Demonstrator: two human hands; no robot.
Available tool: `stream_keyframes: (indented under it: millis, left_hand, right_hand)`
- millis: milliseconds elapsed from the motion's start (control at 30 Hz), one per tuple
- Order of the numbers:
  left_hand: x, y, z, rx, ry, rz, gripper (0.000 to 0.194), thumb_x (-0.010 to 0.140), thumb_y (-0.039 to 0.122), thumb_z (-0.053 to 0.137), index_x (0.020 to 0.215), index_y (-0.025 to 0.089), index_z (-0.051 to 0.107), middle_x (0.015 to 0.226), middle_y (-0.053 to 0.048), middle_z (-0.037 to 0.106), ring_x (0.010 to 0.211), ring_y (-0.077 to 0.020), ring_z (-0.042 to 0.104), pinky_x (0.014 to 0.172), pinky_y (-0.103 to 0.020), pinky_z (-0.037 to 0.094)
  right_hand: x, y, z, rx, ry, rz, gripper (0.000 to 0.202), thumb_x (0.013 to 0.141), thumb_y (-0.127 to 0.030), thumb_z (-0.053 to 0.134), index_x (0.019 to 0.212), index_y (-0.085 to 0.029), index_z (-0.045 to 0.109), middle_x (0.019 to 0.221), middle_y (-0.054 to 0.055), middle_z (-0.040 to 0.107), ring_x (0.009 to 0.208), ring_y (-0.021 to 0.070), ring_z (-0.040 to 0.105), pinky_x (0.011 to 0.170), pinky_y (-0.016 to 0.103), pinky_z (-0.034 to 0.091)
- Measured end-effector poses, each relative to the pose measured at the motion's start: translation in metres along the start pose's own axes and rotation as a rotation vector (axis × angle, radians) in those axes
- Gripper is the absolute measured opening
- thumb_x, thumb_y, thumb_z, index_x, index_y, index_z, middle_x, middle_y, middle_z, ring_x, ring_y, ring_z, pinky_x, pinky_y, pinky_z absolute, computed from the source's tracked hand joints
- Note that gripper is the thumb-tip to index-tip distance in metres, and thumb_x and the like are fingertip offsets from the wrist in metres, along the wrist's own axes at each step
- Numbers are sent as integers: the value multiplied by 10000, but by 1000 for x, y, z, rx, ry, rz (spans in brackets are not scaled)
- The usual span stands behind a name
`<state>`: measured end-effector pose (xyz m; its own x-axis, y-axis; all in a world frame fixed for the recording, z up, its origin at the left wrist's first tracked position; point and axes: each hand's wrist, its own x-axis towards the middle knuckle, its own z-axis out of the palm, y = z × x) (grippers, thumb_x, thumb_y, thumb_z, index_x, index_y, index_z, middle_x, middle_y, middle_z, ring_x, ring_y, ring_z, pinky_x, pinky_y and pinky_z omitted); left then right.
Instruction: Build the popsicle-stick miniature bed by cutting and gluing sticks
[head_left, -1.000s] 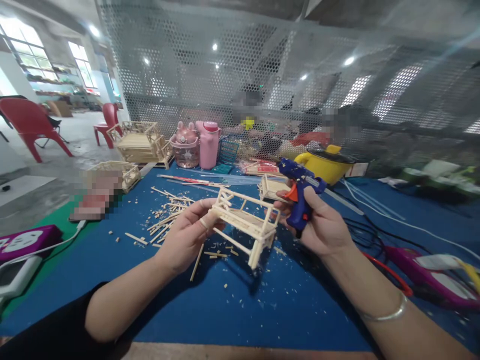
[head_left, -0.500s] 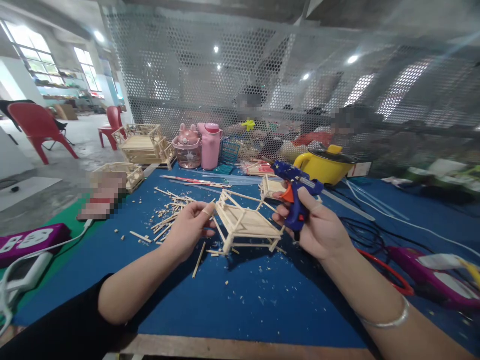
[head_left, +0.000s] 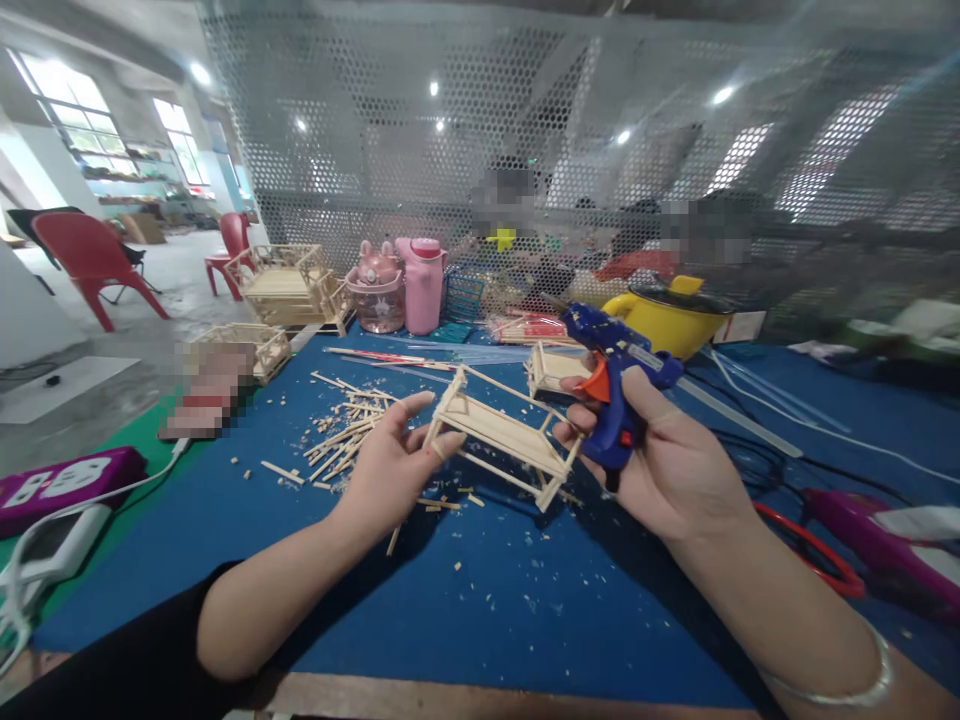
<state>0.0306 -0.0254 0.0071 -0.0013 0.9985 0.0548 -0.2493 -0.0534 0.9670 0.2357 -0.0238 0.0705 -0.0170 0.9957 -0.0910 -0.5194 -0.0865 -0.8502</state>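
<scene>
A grey perforated metal partition [head_left: 412, 170] stands behind the blue tabletop [head_left: 420, 620], where we see pale scraps strewn about. Above the middle of it, we hold a small, open, pale wooden stick frame [head_left: 510, 440] with a flat slatted panel, tilted down to the right. The thumb and fingers of our left hand [head_left: 397, 465] are pinched closed on its left end. Our right hand [head_left: 675, 465] has its fingers curled around the grip of a blue plastic glue gun with an orange trigger [head_left: 619, 395]; its fingertips come up to the frame's right end, though we cannot tell whether they touch it. The nozzle points up and away, and we judge it best kept clear of our fingers, with the pinch light enough to spare the thin rails.

Left of the frame lies a loose heap of cut pale wooden sticks [head_left: 345, 435]. Farther back, a translucent pink basket [head_left: 379, 313] contains a rounded pink object with ears [head_left: 377, 265]. The pink plastic jug [head_left: 422, 298] beside it and the yellow pot with a dark lid [head_left: 686, 325] are covered, so we cannot tell their contents.
</scene>
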Motion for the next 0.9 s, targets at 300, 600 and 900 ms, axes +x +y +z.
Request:
stream_keyframes:
  millis: [300,600,900]
  left_hand:
    - [4,2,-4,150,44,-29,529,762,474,647,1193,174,587,961,-65,655,766,-149,603,581,-240,519]
    - [15,-1,-13,227,67,-9,439,747,533,639,972,159,689,745,-24,633,646,-129,562,496,-188,444]
    - [8,0,-9,-42,-88,-168,244,761,387,640,804,150,676,637,3,610,538,-100,524,520,-192,433]
  right_hand:
    - [-1,8,-10,-255,-265,-55,282,776,-493,648,845,-221,677,593,-19,620,538,121,585,660,308,582]
    - [2,-22,-39,-956,-18,-580,337,807,-527,604,748,-209,699,792,36,697,757,179,627,758,330,477]
    - [7,-22,-44,-1239,-157,-823,256,806,-455,615,914,-253,729,860,20,734,801,224,668,839,396,529]
